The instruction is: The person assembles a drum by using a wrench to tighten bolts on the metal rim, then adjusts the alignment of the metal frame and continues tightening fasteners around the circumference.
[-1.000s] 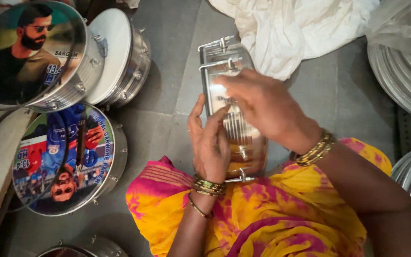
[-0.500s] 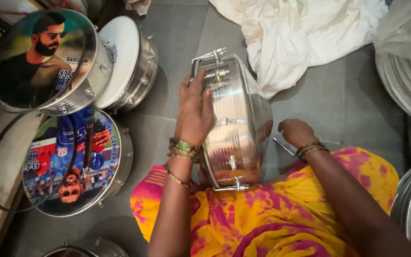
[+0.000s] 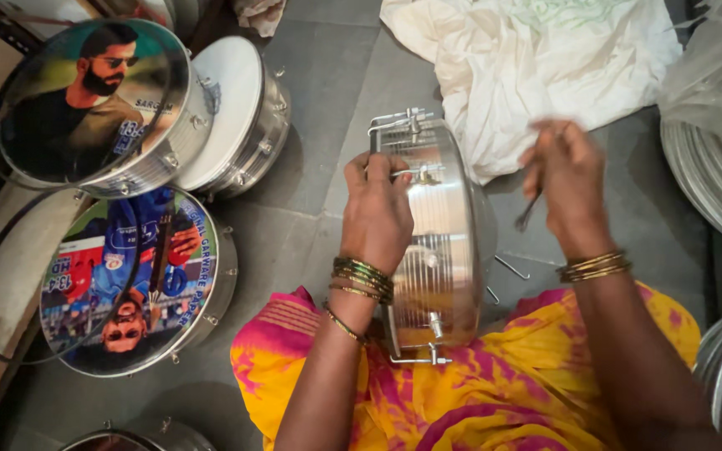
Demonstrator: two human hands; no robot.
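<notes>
Grey stone floor, seen from above, with a shiny steel drum shell [image 3: 432, 242] standing on edge against the person's lap in pink and yellow cloth; its long side runs away from the body. Left of the shell, the left hand [image 3: 376, 213] wraps its fingers over the rim. Right of it and apart, the right hand [image 3: 568, 179] pinches a thin metal rod [image 3: 528, 210], fingers closed. Farther left lie printed drums [image 3: 127, 280]; beyond the shell, white cloth [image 3: 528, 67]

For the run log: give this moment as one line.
left hand: steadies steel drum on edge | right hand: holds thin metal tool
</notes>
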